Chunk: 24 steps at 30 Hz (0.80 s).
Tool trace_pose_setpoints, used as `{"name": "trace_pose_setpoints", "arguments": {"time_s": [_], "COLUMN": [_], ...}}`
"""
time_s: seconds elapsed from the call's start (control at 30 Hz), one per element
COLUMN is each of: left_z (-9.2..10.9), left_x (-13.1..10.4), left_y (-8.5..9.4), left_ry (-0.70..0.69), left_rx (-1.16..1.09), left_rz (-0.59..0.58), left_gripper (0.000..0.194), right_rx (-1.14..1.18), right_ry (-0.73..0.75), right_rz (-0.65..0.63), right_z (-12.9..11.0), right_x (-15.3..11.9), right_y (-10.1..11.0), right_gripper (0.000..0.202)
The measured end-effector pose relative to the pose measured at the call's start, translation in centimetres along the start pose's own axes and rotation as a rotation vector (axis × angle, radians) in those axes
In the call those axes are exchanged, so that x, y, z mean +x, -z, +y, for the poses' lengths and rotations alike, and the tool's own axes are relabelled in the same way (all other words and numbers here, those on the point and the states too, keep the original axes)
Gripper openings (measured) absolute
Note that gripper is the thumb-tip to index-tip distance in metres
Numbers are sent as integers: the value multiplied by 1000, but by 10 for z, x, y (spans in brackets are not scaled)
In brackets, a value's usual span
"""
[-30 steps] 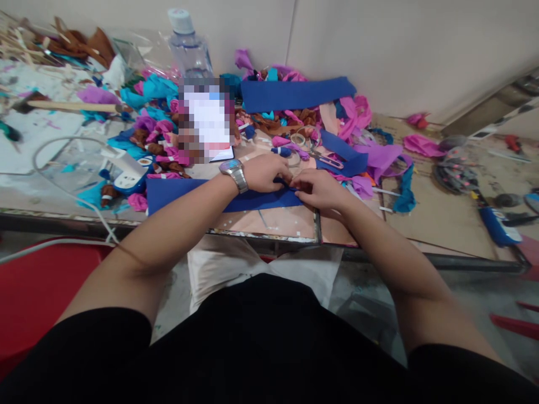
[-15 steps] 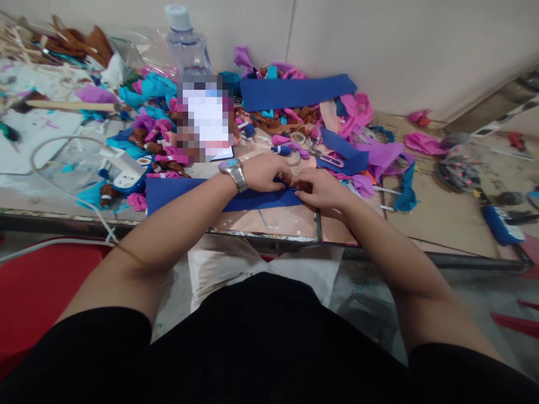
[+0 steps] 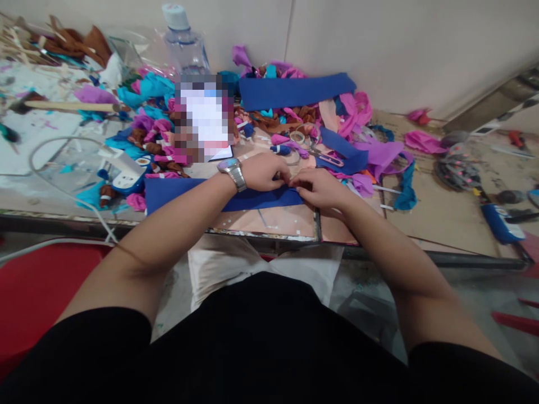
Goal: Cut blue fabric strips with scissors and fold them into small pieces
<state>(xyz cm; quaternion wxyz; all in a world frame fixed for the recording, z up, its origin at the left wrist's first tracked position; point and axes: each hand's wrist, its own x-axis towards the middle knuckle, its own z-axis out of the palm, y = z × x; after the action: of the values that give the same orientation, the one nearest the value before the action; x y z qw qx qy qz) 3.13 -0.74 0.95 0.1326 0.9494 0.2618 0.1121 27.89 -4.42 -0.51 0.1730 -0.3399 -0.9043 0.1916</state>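
Note:
A long strip of dark blue fabric [image 3: 181, 193] lies flat along the table's front edge. At its right end my left hand [image 3: 265, 173], with a metal watch on the wrist, has its fingers curled down onto the cloth. Facing it, my right hand [image 3: 319, 188] pinches the strip's gathered end between thumb and fingers. The fingertips of both hands nearly meet over the fabric. Behind them lie pink-handled scissors [image 3: 330, 159], a roll of tape [image 3: 297, 137] and a second blue strip [image 3: 295, 92] on top of mixed scraps.
A phone [image 3: 206, 120], partly pixelated, leans among colourful cloth bundles. Behind it stands a clear bottle [image 3: 185, 47]. A hammer [image 3: 71, 105], a white cable [image 3: 67, 191] and a power strip [image 3: 130, 178] lie left. Cardboard [image 3: 450, 213] and a blue container [image 3: 501, 223] are at right.
The fingers of my left hand have shifted slightly at the cloth, and the dark fold between the two hands shows less. Otherwise both arms are nearly still.

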Motion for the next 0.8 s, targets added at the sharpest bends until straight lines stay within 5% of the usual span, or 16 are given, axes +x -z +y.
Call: {"name": "trace_pose_setpoints", "arguments": {"time_s": [0.6, 0.8], "left_z": [0, 2], "left_x": [0, 1], "left_y": [1, -4], "left_ry": [-41, 63], "left_rx": [9, 33], "left_rz": [9, 41], "left_gripper": [29, 32], "right_rx": [0, -3], "right_ry": [-66, -135], "right_rz": [-19, 29], "right_z": [-4, -2], "right_x": [1, 3], "right_y": [2, -1], "right_gripper": [24, 23]}}
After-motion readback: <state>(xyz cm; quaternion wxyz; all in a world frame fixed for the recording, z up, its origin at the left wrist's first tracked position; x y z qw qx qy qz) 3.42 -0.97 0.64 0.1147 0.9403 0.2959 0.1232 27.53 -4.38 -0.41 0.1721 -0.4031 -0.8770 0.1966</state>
